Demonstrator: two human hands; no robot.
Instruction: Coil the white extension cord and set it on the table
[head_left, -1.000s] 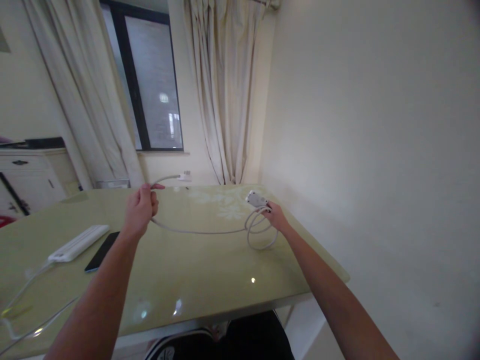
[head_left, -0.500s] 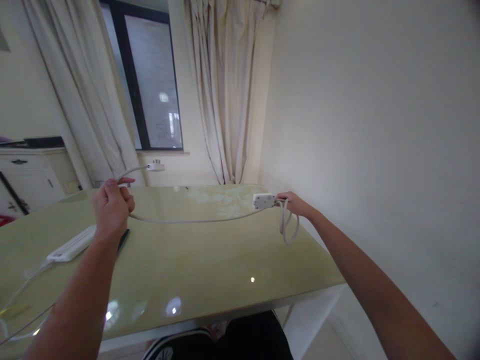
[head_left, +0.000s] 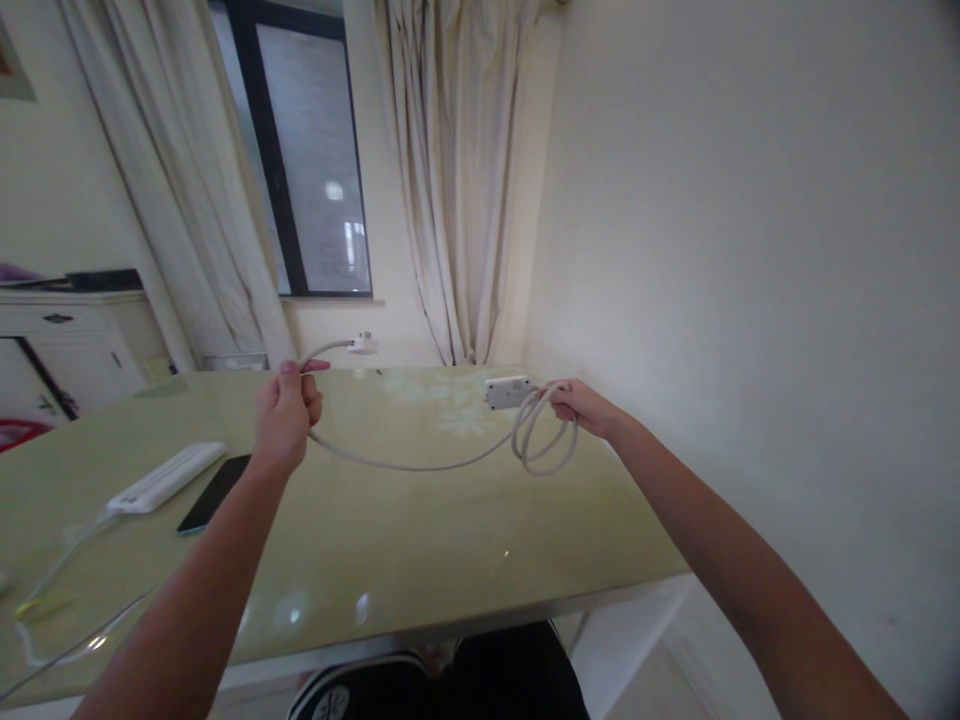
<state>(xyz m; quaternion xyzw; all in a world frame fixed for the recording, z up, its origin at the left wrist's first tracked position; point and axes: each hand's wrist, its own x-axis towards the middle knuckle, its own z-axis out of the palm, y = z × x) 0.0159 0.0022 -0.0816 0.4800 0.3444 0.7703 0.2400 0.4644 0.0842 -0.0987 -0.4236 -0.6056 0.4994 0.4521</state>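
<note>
My left hand (head_left: 286,412) is closed around a white power cord (head_left: 405,467) close to its plug (head_left: 364,344), which juts out to the right with its prongs upward. From there the cord sags across to my right hand (head_left: 583,406). That hand pinches several loops of the cord (head_left: 546,470), which hang below the fingers. A small white power strip (head_left: 508,392), its underside with dark screw spots toward me, sticks out left of my right fingers. Whether the fingers also touch the strip, I cannot tell. Both hands are above the table.
The glossy pale-green table (head_left: 435,540) spans the front. On its left lie another white power strip (head_left: 169,478) with its own cord, and a dark phone (head_left: 214,495) beside my left forearm. A wall (head_left: 750,250) stands on the right, curtains (head_left: 450,180) behind.
My left hand has moved right, toward my right hand, so the cord between them sags lower. The loops at my right hand have swung left and spread wider, and the strip has shifted slightly left.
</note>
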